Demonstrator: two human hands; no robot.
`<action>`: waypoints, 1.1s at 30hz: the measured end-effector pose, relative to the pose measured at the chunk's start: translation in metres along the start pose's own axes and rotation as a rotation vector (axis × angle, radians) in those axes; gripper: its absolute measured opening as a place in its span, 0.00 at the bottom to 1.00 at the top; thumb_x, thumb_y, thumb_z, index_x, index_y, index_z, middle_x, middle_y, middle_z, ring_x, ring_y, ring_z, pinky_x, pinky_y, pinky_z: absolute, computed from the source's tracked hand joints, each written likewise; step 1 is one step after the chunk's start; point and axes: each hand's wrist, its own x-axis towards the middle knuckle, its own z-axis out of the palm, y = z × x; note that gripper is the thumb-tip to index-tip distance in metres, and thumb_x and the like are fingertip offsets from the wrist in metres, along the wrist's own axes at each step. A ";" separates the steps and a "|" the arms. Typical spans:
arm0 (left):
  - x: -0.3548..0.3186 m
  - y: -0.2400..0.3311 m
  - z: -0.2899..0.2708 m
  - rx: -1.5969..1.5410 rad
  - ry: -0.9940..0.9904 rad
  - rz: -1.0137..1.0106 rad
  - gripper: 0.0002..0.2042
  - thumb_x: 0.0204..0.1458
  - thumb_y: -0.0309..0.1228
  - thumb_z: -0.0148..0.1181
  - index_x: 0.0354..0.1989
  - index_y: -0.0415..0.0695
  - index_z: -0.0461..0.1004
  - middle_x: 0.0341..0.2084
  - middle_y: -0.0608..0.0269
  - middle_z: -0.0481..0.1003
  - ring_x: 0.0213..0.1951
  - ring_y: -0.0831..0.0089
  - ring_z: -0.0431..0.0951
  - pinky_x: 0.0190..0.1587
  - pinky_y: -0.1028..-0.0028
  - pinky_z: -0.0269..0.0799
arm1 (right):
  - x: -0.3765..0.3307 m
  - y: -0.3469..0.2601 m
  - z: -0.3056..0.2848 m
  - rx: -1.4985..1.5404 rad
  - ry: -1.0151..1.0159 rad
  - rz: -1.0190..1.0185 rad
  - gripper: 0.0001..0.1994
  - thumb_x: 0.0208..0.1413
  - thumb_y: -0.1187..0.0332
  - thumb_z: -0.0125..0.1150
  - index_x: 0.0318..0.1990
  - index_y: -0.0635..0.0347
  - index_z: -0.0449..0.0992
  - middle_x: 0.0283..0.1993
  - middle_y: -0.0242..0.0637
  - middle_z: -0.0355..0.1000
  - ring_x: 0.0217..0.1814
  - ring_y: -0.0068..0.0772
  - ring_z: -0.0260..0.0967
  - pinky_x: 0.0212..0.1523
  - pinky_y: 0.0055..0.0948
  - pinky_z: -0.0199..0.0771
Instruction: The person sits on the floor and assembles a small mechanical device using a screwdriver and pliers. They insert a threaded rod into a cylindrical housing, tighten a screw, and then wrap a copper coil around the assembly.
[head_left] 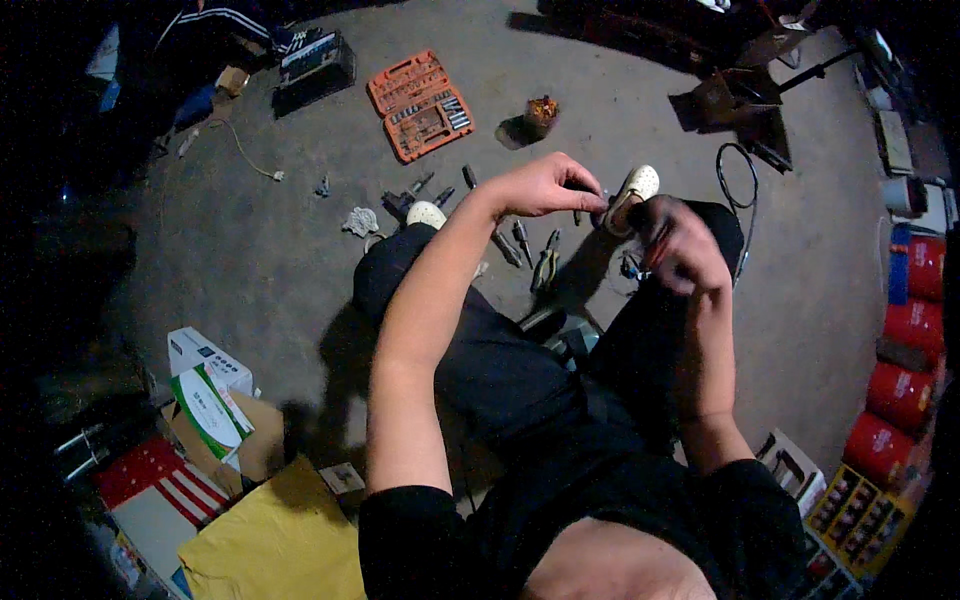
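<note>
My left hand (pixel 550 187) reaches out between my knees, thumb and fingers pinched on a small dark part that is hard to make out. Close by on the right, my right hand (pixel 688 252) is curled round a dark and red tool (pixel 657 246); motion blurs it, so its kind does not show. Below the left hand, pliers with yellow and black handles (pixel 545 265) lie on the concrete floor. Beside them are a screwdriver-like tool (pixel 521 238) and a dark cylindrical piece (pixel 506 248). Several dark tools (pixel 400 205) lie near my left shoe (pixel 427 214).
Ahead on the floor lies an open orange socket set case (pixel 420 108), with a small tub of orange bits (pixel 542 112) to its right. A black cable loop (pixel 736 172) rests beyond my right knee. Red canisters (pixel 905 330) line the right side; cardboard boxes (pixel 255 435) stand left.
</note>
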 end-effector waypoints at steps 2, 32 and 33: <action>0.000 0.007 -0.002 -0.031 0.019 0.038 0.12 0.47 0.34 0.61 0.34 0.37 0.76 0.23 0.69 0.75 0.28 0.83 0.70 0.32 0.79 0.66 | 0.010 -0.003 0.018 -0.906 -0.208 -0.157 0.10 0.52 0.71 0.52 0.40 0.66 0.64 0.30 0.41 0.68 0.31 0.31 0.66 0.32 0.31 0.66; -0.002 0.004 0.000 -0.003 0.096 0.111 0.10 0.49 0.33 0.58 0.33 0.38 0.77 0.24 0.66 0.76 0.28 0.83 0.70 0.33 0.78 0.67 | 0.013 -0.010 0.020 -0.689 -0.101 -0.144 0.11 0.57 0.64 0.51 0.40 0.64 0.64 0.36 0.41 0.69 0.38 0.32 0.66 0.44 0.31 0.65; -0.004 0.003 -0.003 0.027 0.090 0.100 0.10 0.49 0.33 0.58 0.33 0.38 0.77 0.24 0.66 0.76 0.28 0.83 0.70 0.33 0.78 0.67 | 0.012 -0.014 0.023 -0.804 -0.125 0.043 0.10 0.57 0.66 0.51 0.38 0.64 0.64 0.35 0.43 0.68 0.36 0.32 0.65 0.42 0.31 0.65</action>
